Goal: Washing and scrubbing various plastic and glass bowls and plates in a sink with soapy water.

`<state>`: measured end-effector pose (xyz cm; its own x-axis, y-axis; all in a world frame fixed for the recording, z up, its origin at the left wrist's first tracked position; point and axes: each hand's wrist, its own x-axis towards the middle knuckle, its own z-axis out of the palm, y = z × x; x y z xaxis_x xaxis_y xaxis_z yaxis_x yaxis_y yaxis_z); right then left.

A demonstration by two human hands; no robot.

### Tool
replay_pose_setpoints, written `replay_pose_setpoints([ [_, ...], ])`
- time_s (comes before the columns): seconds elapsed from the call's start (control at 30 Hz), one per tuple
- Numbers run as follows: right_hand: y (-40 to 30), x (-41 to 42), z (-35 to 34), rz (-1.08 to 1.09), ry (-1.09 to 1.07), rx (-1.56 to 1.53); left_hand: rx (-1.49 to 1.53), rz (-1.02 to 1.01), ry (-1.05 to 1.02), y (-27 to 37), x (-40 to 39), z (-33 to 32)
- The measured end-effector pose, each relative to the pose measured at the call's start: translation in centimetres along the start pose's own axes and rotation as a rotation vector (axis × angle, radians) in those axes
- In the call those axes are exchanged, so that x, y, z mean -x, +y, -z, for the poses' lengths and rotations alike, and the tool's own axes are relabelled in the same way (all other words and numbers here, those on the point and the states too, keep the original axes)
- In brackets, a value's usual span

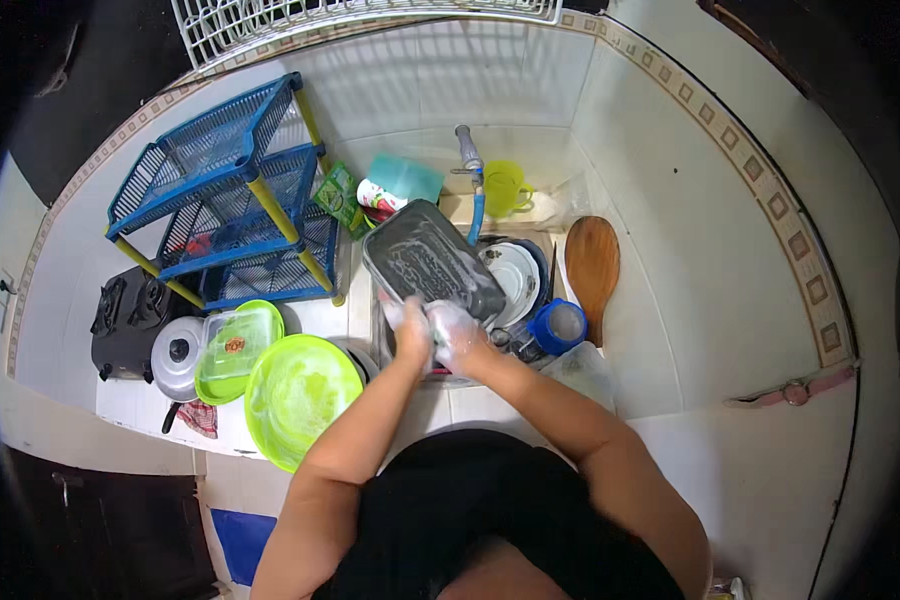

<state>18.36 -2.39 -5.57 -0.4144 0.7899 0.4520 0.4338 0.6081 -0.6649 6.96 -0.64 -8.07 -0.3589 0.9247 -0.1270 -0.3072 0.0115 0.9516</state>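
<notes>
A grey rectangular container (431, 259), streaked with suds, lies tilted over the sink. My left hand (411, 330) is closed on its near edge, with foam over the fingers. Thick suds cover my right hand (457, 336), which is at the same edge, close beside the left. A small greenish patch shows between the hands, but foam hides what it is and whether my right hand grips it. Right of the container, a white plate (511, 277) with a printed pattern leans among other dishes, near a blue-rimmed cup (559, 327).
A tap (468, 154) with a blue hose stands behind the sink, beside a yellow-green mug (504, 189). A wooden cutting board (592, 262) leans on the right wall. At left are a soapy green basin (300, 397), a lidded pot (177, 356), a stove (124, 330) and a blue rack (229, 247).
</notes>
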Motion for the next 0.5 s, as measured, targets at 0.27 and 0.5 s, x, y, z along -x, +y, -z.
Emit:
replay_pose_setpoints([
  [0.27,5.3,1.4,5.5,0.307,-0.512,0.463,-0.359,0.218,-0.042,2.7,-0.9,-0.1],
  [0.5,-1.4,1.5,1.2,-0.066,-0.586,0.837,-0.349,0.101,0.027,-0.9,-2.7,1.3],
])
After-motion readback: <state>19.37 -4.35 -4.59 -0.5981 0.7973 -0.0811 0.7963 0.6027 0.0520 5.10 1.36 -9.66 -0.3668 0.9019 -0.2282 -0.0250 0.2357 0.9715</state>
